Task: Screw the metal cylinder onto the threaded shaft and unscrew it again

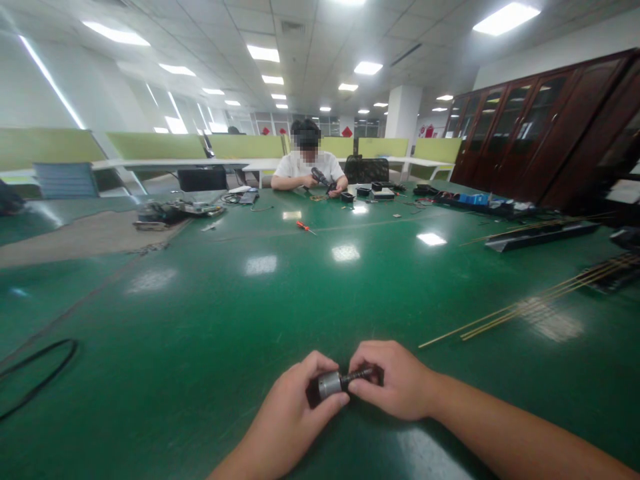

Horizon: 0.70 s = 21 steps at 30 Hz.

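Observation:
A short grey metal cylinder, which looks like a small motor, lies between the thumb and fingers of my left hand. From its right end comes a thin dark ridged shaft. My right hand pinches this shaft between thumb and fingers, with part of it hidden by the fingertips. Both hands are closed, close together, low over the near part of the green tabletop. Whether the cylinder touches the table, I cannot tell.
Across the table a person holds a black power drill. An orange-handled screwdriver lies mid-table. Thin brass-coloured rods and a black channel lie at right. A black cable loop is at left.

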Tool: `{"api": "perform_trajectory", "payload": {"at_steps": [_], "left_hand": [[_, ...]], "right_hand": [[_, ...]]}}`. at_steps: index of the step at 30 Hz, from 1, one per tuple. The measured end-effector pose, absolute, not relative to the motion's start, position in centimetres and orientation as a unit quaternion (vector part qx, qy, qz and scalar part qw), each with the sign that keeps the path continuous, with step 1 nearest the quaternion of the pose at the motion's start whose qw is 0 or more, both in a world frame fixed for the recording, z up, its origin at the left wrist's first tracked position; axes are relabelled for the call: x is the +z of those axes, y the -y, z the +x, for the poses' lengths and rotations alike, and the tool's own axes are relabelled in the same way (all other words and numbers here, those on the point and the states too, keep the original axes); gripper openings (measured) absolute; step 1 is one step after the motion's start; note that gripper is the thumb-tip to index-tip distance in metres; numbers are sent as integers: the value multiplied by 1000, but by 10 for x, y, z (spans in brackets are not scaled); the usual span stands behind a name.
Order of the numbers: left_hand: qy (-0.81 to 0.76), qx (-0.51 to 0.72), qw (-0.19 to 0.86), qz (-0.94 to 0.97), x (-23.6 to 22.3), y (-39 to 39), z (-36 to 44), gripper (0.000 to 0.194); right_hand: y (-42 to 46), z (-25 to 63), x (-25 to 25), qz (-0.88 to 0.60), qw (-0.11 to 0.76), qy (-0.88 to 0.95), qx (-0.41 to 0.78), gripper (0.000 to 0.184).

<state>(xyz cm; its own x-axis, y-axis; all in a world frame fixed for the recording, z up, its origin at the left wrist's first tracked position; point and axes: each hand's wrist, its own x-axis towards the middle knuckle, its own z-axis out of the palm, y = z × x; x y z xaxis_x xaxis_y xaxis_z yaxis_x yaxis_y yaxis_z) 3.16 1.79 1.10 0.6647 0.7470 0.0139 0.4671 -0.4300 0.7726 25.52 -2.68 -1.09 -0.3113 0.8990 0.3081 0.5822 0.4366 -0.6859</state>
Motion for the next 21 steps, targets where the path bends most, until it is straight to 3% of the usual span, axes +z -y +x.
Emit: {"api": "perform_trajectory", "payload": {"at_steps": [21], "left_hand": [[-362, 200, 407, 815, 8, -19, 31, 17]], "right_hand": [[26, 260, -11, -475, 348, 776, 227, 8]]}}
